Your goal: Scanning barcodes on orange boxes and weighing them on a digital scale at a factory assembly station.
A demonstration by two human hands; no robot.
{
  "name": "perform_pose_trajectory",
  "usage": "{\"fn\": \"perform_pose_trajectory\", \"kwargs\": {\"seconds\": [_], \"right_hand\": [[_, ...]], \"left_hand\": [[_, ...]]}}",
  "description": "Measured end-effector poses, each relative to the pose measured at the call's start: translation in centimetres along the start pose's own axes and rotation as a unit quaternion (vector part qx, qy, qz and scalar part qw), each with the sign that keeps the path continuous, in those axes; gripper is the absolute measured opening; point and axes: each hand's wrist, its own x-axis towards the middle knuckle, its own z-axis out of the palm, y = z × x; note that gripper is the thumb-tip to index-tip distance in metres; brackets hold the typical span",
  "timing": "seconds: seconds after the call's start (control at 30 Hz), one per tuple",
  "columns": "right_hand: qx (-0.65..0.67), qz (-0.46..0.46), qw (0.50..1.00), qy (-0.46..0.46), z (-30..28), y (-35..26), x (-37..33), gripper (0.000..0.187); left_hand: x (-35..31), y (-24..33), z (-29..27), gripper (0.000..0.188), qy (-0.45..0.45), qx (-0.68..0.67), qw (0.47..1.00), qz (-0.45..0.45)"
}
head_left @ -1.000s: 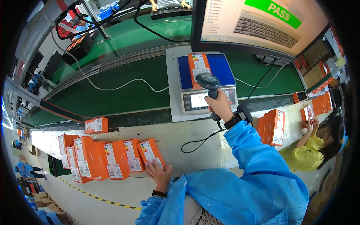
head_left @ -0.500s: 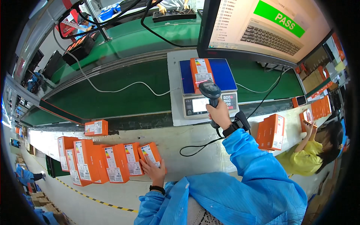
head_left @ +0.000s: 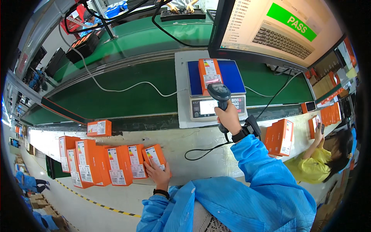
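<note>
My right hand (head_left: 228, 118) is closed around the grip of a dark handheld barcode scanner (head_left: 219, 92). Its head points at an orange box (head_left: 209, 66) on the blue pan of a weighing scale (head_left: 196, 109), and a reddish light falls on the box's label. At the left, my left hand (head_left: 159, 174) rests with spread fingers on the lower part of another orange box (head_left: 152, 154), the rightmost of a row. Several more labelled orange boxes (head_left: 116, 164) stand close together beside it.
A single orange box (head_left: 99, 128) lies behind the row. A monitor (head_left: 284, 29) with a green banner overhangs the scale, above a green conveyor (head_left: 127, 91). The scanner's black cable (head_left: 201, 150) loops over the bench. At the right are stacked orange boxes (head_left: 279, 137) and a person in yellow (head_left: 313, 164).
The view has shifted slightly. My right hand still aims the scanner at the box on the scale, and my left hand stays on its box. The person at the right has moved their hands a little.
</note>
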Motion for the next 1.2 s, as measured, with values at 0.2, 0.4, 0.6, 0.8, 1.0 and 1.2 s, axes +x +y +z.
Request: {"fn": "perform_pose_trajectory", "kwargs": {"seconds": [0.2,0.4,0.6,0.8,1.0,1.2], "right_hand": [[-0.006,-0.011,1.000,-0.016,0.1,0.8,0.4,0.029],[-0.012,-0.012,1.000,-0.014,0.0,0.5,0.3,0.027],[-0.009,-0.011,1.000,-0.013,0.1,0.8,0.5,0.027],[-0.017,-0.004,1.000,0.002,0.0,1.0,0.6,0.031],[0.014,0.005,1.000,-0.014,-0.1,0.1,0.1,0.028],[0.003,0.008,1.000,-0.017,0.0,0.3,0.2,0.028]], "left_hand": [[0.1,0.0,0.3,0.090,0.010,0.009,1.000,-0.001],[0.3,0.4,-0.3,0.088,-0.042,0.007,0.999,-0.029],[0.2,0.4,-0.5,0.090,-0.045,0.010,0.999,-0.028],[0.2,0.3,-0.4,0.089,-0.045,0.009,0.999,-0.027],[0.2,0.5,-0.7,0.089,-0.043,0.000,0.999,-0.020],[0.1,0.5,-0.6,0.088,-0.040,-0.001,0.999,-0.021]]}}
